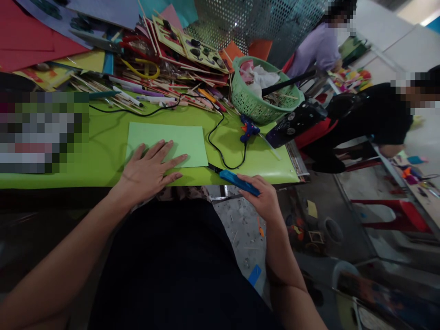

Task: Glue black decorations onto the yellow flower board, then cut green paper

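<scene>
A light green sheet of paper (189, 142) lies on the bright green table (106, 130) in front of me. My left hand (151, 167) rests flat on the paper with its fingers spread. My right hand (259, 192) is closed around the blue handle of a utility knife (237, 180). The knife's dark blade points left, at the lower right corner of the paper. Whether the blade touches the sheet, I cannot tell.
Behind the paper lie a blue glue gun (248, 128) with a black cord, pens and sticks (151, 98), scissors (98, 42) and a green basket (254, 103). A dark tumbler (285, 123) leans at the right. Two people sit beyond, near a red stool (405, 215).
</scene>
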The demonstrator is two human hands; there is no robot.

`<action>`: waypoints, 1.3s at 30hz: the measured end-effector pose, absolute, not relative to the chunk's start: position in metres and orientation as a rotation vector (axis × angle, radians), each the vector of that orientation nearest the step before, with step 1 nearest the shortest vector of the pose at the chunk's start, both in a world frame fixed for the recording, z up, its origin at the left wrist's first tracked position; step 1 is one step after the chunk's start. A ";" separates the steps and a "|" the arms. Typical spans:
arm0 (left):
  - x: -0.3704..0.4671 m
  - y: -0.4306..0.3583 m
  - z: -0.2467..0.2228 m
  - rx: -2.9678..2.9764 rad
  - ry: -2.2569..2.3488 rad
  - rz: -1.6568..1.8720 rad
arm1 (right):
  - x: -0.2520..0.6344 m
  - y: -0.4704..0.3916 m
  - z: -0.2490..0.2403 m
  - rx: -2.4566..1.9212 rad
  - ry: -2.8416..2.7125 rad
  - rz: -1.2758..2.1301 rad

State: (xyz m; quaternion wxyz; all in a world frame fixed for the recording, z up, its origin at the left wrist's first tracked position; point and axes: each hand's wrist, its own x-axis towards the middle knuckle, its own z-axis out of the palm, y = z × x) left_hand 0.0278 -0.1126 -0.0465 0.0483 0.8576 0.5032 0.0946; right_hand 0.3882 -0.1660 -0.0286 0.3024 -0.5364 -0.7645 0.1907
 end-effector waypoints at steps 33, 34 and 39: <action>0.031 -0.113 -0.042 2.592 1.575 0.192 | 0.344 -0.165 -0.034 -1.354 -2.041 0.608; 0.032 -0.114 -0.042 2.591 1.579 0.196 | 0.345 -0.166 -0.034 -1.352 -2.039 0.615; 0.039 -0.119 -0.043 2.596 1.615 0.244 | 0.345 -0.169 -0.032 -1.372 -2.066 0.540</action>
